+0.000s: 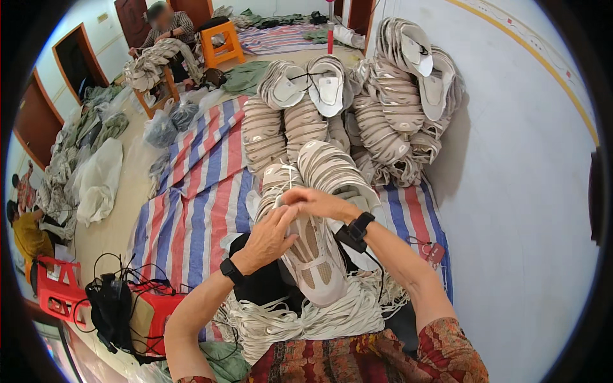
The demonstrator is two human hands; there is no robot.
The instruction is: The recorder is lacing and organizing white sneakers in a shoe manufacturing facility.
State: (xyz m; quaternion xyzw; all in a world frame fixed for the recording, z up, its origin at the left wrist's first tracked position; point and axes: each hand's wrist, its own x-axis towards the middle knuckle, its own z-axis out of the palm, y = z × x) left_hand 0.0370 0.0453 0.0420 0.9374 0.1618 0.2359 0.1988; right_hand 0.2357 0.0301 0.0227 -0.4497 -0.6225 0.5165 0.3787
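Hands [267, 235] at shoe upper [314, 263]; sheet [185, 223] left, wall [517, 198] right.

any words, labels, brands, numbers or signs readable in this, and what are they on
No text is readable.
Pale insole in the stacked shoes: dark mark, too small to read.
Red item on the striped sheet: any print too blurred.
Handled shoe: no lettering visible.

In the centre of the frame, the shoe [317, 269] pairs porous mesh panels with smooth, matt overlays. Below it, the laces [306, 321] look like soft, matt woven cord. The striped sheet [185, 220] at centre left seems woven plastic, creased, with a faint sheen. At upper left, the stool [219, 30] is smooth plastic. The wall [517, 185] at right looks smooth.
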